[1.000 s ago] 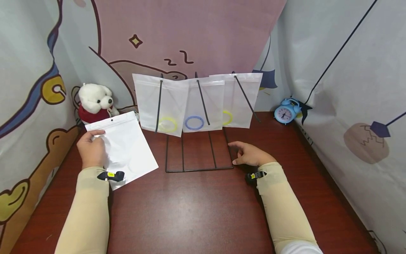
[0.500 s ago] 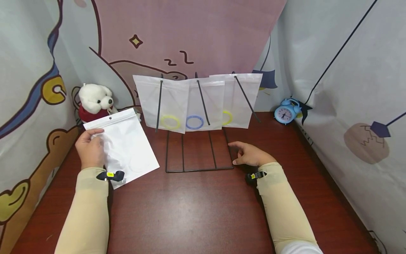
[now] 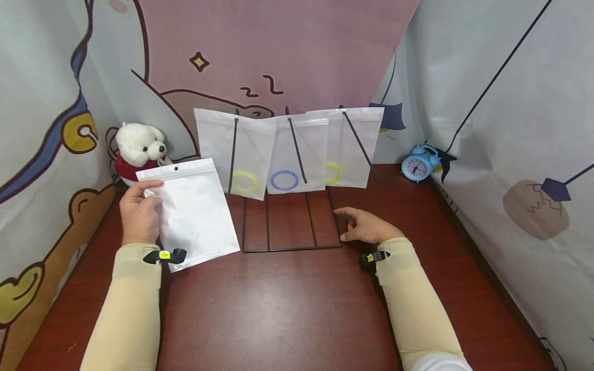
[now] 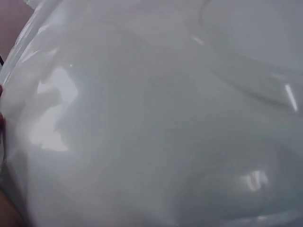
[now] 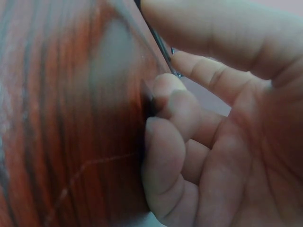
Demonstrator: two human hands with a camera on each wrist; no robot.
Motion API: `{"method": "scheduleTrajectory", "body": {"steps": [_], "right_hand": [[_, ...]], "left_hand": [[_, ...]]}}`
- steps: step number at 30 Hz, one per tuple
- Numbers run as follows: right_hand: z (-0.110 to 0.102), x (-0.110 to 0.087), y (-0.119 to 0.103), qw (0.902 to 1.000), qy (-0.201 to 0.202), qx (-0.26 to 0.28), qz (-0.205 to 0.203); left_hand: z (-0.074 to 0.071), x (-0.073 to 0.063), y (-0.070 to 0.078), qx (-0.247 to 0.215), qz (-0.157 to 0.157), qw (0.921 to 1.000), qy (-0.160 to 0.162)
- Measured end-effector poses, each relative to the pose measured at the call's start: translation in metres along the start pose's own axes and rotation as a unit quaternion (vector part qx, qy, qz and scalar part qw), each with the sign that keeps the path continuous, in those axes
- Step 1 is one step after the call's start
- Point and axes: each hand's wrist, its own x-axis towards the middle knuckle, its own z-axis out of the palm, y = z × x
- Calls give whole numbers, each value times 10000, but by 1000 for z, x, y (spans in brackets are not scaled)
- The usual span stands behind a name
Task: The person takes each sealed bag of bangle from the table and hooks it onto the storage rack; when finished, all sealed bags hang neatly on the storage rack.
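Note:
My left hand (image 3: 141, 216) pinches the left edge of a white zip bag (image 3: 197, 216) with a small hole near its top. In the left wrist view the glossy bag (image 4: 142, 123) fills nearly everything, and a faint ring outline shows through it. My right hand (image 3: 368, 225) touches the right side of the base of a black wire display rack (image 3: 292, 249), index finger and thumb extended. The right wrist view shows the hand's (image 5: 227, 156) other fingers curled at the tabletop. Three more zip bags hang on the rack's prongs: left bag (image 3: 215, 149), middle bag (image 3: 278, 149), right bag (image 3: 341, 144).
Yellow rings show in the left and right hanging bags, a blue ring (image 3: 284, 170) in the middle one. A white plush dog (image 3: 139, 144) sits at the back left. A blue alarm clock (image 3: 415, 166) stands at the back right. Printed curtains surround the reddish-brown table (image 3: 278, 309).
My left hand has shifted slightly right with the bag, which is now more upright and closer to the rack. The left hanging bag sways a little. My right hand stays put.

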Motion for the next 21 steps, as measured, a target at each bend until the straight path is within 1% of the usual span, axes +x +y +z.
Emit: {"method": "scheduleTrajectory", "body": {"steps": [3, 6, 8, 12, 15, 17, 21], "right_hand": [[0, -1, 0, 10000, -12, -1, -9], [-1, -1, 0, 10000, -25, 7, -16], [-1, -1, 0, 10000, -28, 11, -23], [-1, -1, 0, 10000, -41, 57, -47], [-1, -1, 1, 9999, -45, 96, -51], [-1, -1, 1, 9999, -44, 103, -47], [-1, -1, 0, 10000, -41, 74, -53]], "left_hand": [[7, -4, 6, -218, 10, 9994, -278], [13, -9, 13, -276, -66, 9981, -549], [17, -12, 17, -125, -69, 9973, -721], [23, -18, 28, 258, 23, 9948, -984], [27, -22, 36, 373, 100, 9927, -1138], [29, -25, 41, 486, 176, 9911, -1228], [33, -31, 52, 873, 394, 9856, -1391]]}}
